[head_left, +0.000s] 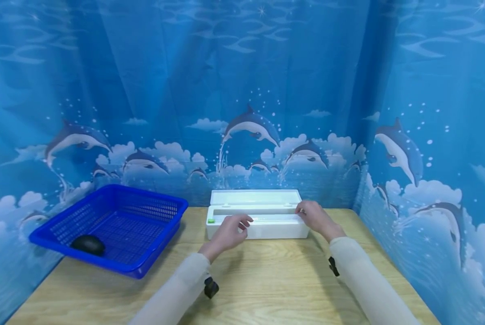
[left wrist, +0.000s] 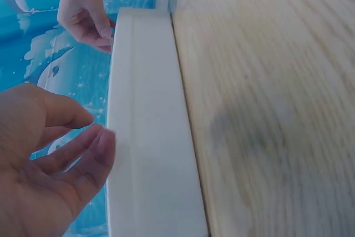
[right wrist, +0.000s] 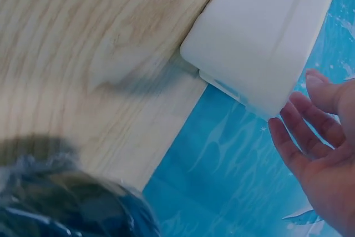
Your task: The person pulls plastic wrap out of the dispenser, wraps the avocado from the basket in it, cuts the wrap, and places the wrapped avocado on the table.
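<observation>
A long white box [head_left: 276, 231] is set crosswise near the far edge of a wooden table [head_left: 283, 275], its hinged lid [head_left: 256, 197] raised at the back. Inside, a pale, narrow trough is shown, and at the front left a small green tab [head_left: 211, 220] can be seen.

The left hand [head_left: 230, 231] is held over the front edge, thumb and fingertips narrowly parted; nothing can be made out between them. The right hand [head_left: 316, 220] is placed at the box's right end, fingers loosely bent and tips beside the corner; whether something thin or clear is pinched there cannot be told.

To the left, a dark, rounded object [head_left: 88, 244] is contained in a blue basket [head_left: 161, 241], well apart from both hands. A dolphin-patterned curtain [head_left: 185, 67] is hung behind.

As for progress, the raising of the lid is done and the inside is exposed. The work at the box is judged to be partway: both hands are engaged beside it, and the lid is not yet lowered. No finished result is seen, and how much remains cannot be told.
</observation>
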Available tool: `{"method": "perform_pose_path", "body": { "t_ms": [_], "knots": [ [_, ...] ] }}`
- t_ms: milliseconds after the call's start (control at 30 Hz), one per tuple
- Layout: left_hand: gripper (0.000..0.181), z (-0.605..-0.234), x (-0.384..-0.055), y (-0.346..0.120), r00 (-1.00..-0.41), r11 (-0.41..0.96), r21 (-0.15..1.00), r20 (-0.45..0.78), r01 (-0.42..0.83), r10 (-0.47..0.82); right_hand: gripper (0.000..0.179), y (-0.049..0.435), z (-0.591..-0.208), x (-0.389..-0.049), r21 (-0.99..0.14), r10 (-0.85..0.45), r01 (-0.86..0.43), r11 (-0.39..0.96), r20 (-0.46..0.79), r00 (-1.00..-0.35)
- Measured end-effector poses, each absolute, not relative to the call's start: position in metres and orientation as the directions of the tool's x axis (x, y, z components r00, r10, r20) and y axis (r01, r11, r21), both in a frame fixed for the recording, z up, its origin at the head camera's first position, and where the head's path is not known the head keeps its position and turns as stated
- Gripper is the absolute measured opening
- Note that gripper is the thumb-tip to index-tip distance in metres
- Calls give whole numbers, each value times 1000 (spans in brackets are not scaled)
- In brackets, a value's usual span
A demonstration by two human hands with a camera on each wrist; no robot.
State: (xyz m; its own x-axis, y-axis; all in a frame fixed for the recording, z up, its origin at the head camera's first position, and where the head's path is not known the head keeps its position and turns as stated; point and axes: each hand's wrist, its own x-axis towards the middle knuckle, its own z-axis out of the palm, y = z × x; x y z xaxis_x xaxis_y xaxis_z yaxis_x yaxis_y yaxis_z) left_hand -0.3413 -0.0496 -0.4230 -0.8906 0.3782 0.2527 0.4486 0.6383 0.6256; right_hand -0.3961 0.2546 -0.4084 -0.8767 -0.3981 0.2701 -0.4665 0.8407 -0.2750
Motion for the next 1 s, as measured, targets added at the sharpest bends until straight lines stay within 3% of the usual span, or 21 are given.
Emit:
{"method": "perform_pose_path", "body": {
  "t_ms": [267,633,1000],
  "knots": [
    [27,-419,-354,-64,-872,663,568,355,487,335,16,254,-408,-397,-407,-271,-369,835,280,-921],
    [28,-416,-374,-68,-937,701,624,180,345,300,22,251,-405,-402,-465,-152,-248,850,234,-960],
    [21,-415,-387,-84,-967,757,603,156,253,200,23,248,-406,-407,-502,-119,-209,839,205,-972]
  ]
}}
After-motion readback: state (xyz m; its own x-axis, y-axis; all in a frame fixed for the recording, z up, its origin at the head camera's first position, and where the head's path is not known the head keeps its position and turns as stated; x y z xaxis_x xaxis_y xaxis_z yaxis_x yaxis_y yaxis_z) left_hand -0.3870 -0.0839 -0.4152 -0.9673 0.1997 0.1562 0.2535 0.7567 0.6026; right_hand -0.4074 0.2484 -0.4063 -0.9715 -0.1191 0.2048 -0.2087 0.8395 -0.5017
